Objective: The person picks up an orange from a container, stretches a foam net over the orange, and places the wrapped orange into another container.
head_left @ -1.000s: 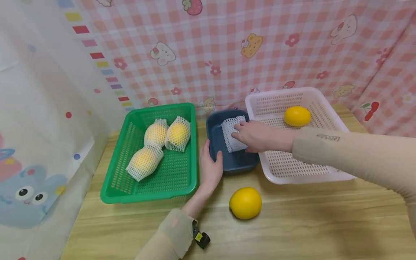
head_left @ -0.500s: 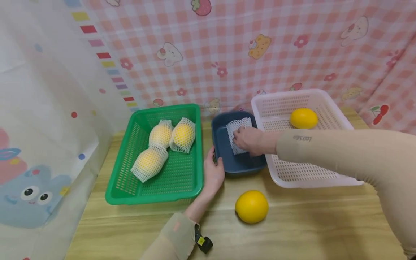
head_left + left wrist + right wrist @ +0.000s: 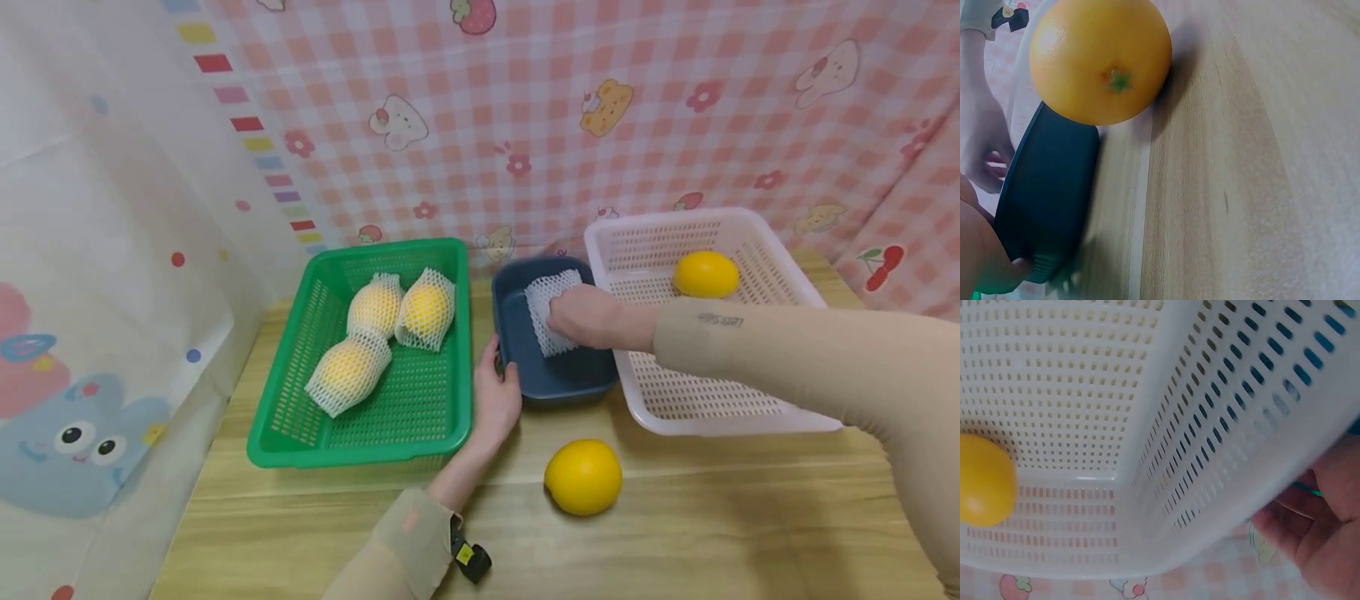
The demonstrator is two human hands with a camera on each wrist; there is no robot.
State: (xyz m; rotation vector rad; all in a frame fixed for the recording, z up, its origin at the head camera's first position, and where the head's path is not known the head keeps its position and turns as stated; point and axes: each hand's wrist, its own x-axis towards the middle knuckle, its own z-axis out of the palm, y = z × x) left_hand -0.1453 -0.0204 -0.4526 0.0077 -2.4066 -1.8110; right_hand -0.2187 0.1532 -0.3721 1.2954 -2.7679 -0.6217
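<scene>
Netting (image 3: 541, 302) lies under right grip (image 3: 587, 317), now curled narrow (pinch unclear); left grip (image 3: 497, 403) stays wide against tray (image 3: 558, 379).

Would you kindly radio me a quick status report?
Left grip touching dark blue rectangular tray. Right grip over white foam-mesh sleeve inside, fingertips hidden. Nothing visibly in the way.

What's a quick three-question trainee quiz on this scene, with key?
1. How many netted citrus fruits lie in the green basket?
2. True or false: the loose citrus fruit on the wooden table is wrapped in netting.
3. The right hand is at the white foam net inside which container? A) green basket B) dark blue tray C) white basket

Key:
1. Three.
2. False; it is bare.
3. B.
</scene>
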